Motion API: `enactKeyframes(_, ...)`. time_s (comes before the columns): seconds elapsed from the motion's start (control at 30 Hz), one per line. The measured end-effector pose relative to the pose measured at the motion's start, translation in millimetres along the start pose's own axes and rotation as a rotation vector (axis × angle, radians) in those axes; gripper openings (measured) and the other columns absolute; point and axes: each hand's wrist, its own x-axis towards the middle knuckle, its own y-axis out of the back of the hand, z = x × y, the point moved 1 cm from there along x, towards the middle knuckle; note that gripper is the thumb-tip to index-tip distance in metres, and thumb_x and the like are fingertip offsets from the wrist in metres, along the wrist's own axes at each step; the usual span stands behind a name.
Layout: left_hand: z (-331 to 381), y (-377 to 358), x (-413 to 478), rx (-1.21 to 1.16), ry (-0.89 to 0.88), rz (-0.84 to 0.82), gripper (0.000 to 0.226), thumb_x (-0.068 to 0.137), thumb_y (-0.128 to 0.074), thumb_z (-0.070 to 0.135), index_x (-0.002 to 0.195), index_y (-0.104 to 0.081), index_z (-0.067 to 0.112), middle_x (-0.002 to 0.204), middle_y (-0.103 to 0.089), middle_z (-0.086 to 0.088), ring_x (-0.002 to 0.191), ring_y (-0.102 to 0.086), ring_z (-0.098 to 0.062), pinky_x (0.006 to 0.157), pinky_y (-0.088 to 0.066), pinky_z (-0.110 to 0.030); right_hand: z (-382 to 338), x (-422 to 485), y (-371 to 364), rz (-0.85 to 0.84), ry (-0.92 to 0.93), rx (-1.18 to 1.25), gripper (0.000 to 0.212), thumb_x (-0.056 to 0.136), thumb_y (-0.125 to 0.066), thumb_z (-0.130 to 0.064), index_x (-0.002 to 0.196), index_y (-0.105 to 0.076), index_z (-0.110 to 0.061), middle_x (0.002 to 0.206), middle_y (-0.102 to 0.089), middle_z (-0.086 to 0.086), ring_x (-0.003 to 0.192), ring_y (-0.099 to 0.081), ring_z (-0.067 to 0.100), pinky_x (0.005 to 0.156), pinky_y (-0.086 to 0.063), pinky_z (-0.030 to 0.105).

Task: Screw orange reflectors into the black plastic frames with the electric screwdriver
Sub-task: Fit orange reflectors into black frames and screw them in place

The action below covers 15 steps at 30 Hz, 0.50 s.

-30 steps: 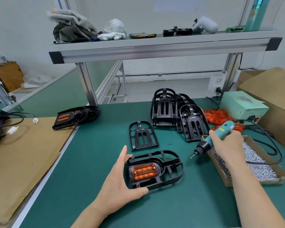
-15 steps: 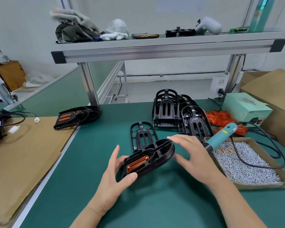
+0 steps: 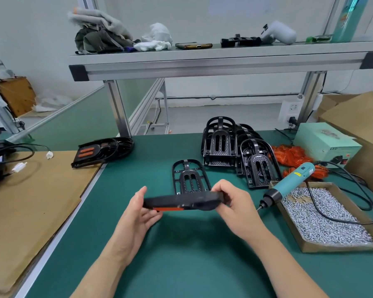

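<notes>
Now the left hand point(image 3: 138, 214) and right hand point(image 3: 235, 203) grip opposite ends of the black frame point(image 3: 181, 201), orange reflector point(image 3: 169, 209) underneath. The electric screwdriver point(image 3: 289, 183) rests on the screw box point(image 3: 336, 247).

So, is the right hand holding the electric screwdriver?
No, the electric screwdriver lies on the edge of the cardboard screw box, while the left hand and the right hand grip the black frame.

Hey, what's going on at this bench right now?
A person holds a black plastic frame with its orange reflector edge-on above the green table, left hand and right hand gripping its ends. The electric screwdriver lies unused, propped on the box of screws. Empty frames are stacked behind; finished ones sit far left.
</notes>
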Motion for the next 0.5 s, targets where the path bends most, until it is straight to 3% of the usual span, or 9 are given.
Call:
enactKeyframes(0.1, 2, -8, 0, -0.047, 0.045, -0.054, 0.062, 0.090, -0.043, 0.063, 0.127, -0.066, 0.019, 0.128, -0.066, -0.017, 0.119, -0.064, -0.030, 0.087, -0.058, -0.034, 4, 5, -17, 0.121, -0.217, 0.001, 0.014, 0.091, -0.063, -0.012, 0.079, -0.054, -0.015, 0.066, -0.061, 0.011, 0.046, -0.050, 0.012, 0.052, -0.042, 0.029)
enactKeyframes(0.17, -2, -13, 0, -0.055, 0.070, -0.017, 0.057, 0.089, -0.051, 0.053, 0.126, -0.066, 0.011, 0.126, -0.068, -0.016, 0.114, -0.067, -0.028, 0.081, -0.060, -0.032, 5, 7, -30, 0.171, -0.329, 0.060, 0.016, 0.090, -0.062, -0.013, 0.078, -0.051, -0.011, 0.072, -0.066, 0.014, 0.040, -0.055, 0.013, 0.047, -0.045, 0.024)
enactKeyframes(0.27, -10, -12, 3, -0.165, 0.117, 0.084, 0.038, 0.082, -0.068, 0.028, 0.110, -0.074, 0.003, 0.119, -0.070, -0.019, 0.106, -0.071, -0.028, 0.077, -0.062, -0.032, 7, 10, -45, 0.169, -0.417, 0.208, 0.014, 0.090, -0.060, -0.008, 0.079, -0.052, -0.006, 0.070, -0.068, 0.014, 0.042, -0.058, 0.015, 0.048, -0.047, 0.022)
enactKeyframes(0.37, -12, -5, 5, -0.343, 0.163, 0.191, 0.044, 0.083, -0.068, 0.028, 0.116, -0.069, -0.001, 0.115, -0.070, -0.022, 0.101, -0.071, -0.030, 0.086, -0.060, -0.037, 9, 13, -54, 0.171, -0.506, 0.401, 0.009, 0.093, -0.060, -0.006, 0.085, -0.058, -0.003, 0.061, -0.066, 0.002, 0.049, -0.061, 0.016, 0.057, -0.055, 0.030)
enactKeyframes(0.5, -10, -5, 6, -0.367, 0.287, 0.194, 0.042, 0.081, -0.071, 0.019, 0.113, -0.063, -0.007, 0.112, -0.068, -0.031, 0.099, -0.072, -0.035, 0.074, -0.062, -0.038, 7, 13, -65, 0.203, -0.555, 0.595, 0.009, 0.097, -0.063, -0.012, 0.094, -0.062, -0.003, 0.074, -0.063, 0.008, 0.055, -0.064, 0.012, 0.057, -0.056, 0.025)
